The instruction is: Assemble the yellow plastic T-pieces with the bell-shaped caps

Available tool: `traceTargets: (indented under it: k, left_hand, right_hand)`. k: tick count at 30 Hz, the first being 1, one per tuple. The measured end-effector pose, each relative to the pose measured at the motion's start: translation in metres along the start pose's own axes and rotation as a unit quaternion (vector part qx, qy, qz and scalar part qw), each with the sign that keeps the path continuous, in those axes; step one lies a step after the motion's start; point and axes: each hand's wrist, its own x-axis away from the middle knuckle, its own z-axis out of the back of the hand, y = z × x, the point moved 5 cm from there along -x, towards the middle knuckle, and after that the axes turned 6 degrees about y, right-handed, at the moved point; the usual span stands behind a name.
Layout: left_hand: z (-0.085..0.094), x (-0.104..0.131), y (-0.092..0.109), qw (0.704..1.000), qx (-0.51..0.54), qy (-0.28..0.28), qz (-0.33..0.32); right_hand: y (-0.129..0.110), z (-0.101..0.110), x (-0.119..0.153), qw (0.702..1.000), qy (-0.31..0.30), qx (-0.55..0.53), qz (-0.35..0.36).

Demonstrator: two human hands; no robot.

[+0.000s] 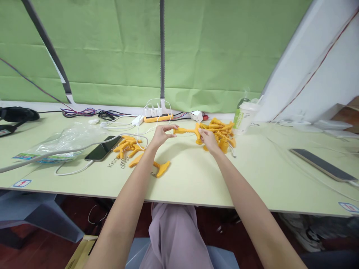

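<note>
Lap and seating: light purple trousers (174,235) nearest, grey-blue plastic stool (36,213) off to the left, dark red floor below.
Surface: pale yellow-green bench (190,186), small blue-edged stickers at the front edge.
Near bench: yellow plastic T-handle with metal coil (162,169) lying just beside the left forearm; another yellow handle partly behind that arm.
Left hand (161,136): grip closed on the flared end of the yellow plastic T-handled piece (189,130), thumb below, fingers above; pressure cannot be told.
Right hand (208,140): grip pinches the crossbar end of the same piece, close by the heap.
Held piece: roughly level, above the bench, stretched between both hands.
Step, judged: two-ended handling; moving it calls for both hands lined up, ends steady. Whether it is one part or two joined, cannot tell.
Left side: pile of yellow T-handles with metal coils (129,144) beside black phone (103,148); clear plastic bag (67,138) farther left.
Right side: heap of yellow plastic parts (223,144); dark phone (322,164) well apart, farther right.
Back of bench: yellow-and-white power strip (158,118), tangled cables, white lidded cup (246,117).
Room: green cloth (213,56) behind, white wall (316,63) at right.
</note>
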Motion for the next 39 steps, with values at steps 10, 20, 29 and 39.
traceTargets:
  k: [10,20,29,39]
  left_hand:
    - [0.005,0.001,-0.013,0.997,0.008,0.009,0.08]
    - [-0.001,0.001,-0.004,0.999,-0.035,-0.008,0.032]
    - [0.0,0.004,0.0,0.997,-0.053,-0.006,0.056]
    - [0.002,0.005,-0.01,0.994,-0.007,0.002,0.106]
  right_hand:
    - [0.0,0.001,-0.001,0.996,0.023,-0.082,-0.038]
    - [-0.008,-0.001,0.003,0.999,0.007,-0.039,-0.003]
    - [-0.014,-0.001,0.006,0.999,0.018,0.003,0.029]
    - [-0.016,-0.001,0.007,0.997,0.024,0.053,0.054]
